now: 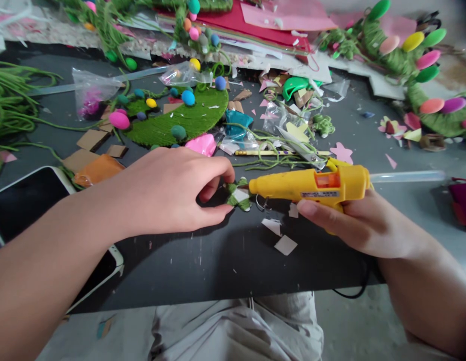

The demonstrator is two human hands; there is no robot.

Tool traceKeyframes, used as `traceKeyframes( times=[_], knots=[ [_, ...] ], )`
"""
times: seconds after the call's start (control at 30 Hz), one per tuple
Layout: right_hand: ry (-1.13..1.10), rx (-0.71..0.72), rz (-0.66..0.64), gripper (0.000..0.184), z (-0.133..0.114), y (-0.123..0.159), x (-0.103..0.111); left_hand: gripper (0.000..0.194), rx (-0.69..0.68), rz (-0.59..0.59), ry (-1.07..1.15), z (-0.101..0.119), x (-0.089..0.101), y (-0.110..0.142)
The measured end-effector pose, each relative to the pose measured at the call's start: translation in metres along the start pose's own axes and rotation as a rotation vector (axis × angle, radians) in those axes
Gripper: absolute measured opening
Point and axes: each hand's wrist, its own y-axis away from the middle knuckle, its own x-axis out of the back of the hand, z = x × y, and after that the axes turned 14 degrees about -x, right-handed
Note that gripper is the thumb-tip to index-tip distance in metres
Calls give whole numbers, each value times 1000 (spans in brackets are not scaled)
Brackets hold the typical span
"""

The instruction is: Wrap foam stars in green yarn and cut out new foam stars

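My right hand (pixel 353 225) grips a yellow hot glue gun (pixel 304 184), a clear glue stick (pixel 409 176) jutting from its rear. The gun's nozzle points left and is at the white middle of a small green yarn-wrapped piece (pixel 240 194). From the other side, thumb and fingers of my left hand (pixel 184 193) hold that piece by its left edge, low over the dark table. A thin metal ring (pixel 260 202) shows just under the nozzle. Scraps of white card (pixel 285 245) lie in front of the gun.
A phone (pixel 33 200) lies under my left forearm. Beyond my hands are scissors (pixel 304 148), a pencil (pixel 281 153), a green yarn-covered disc (pixel 180 118) and loose green yarn (pixel 15 100). At the upper right stands a yarn wreath (pixel 391 55) with coloured eggs. A black cable (pixel 355 293) hangs at the table edge.
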Motion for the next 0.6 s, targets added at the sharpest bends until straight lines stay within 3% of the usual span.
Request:
traceKeyframes(
  times=[0.43, 0.6],
  knots=[
    [44, 72, 35, 15, 1, -1, 0, 29, 1, 10, -56, -2, 0, 0],
    [48, 98, 63, 31, -2, -3, 0, 30, 13, 16, -84, -5, 2, 2]
  ],
)
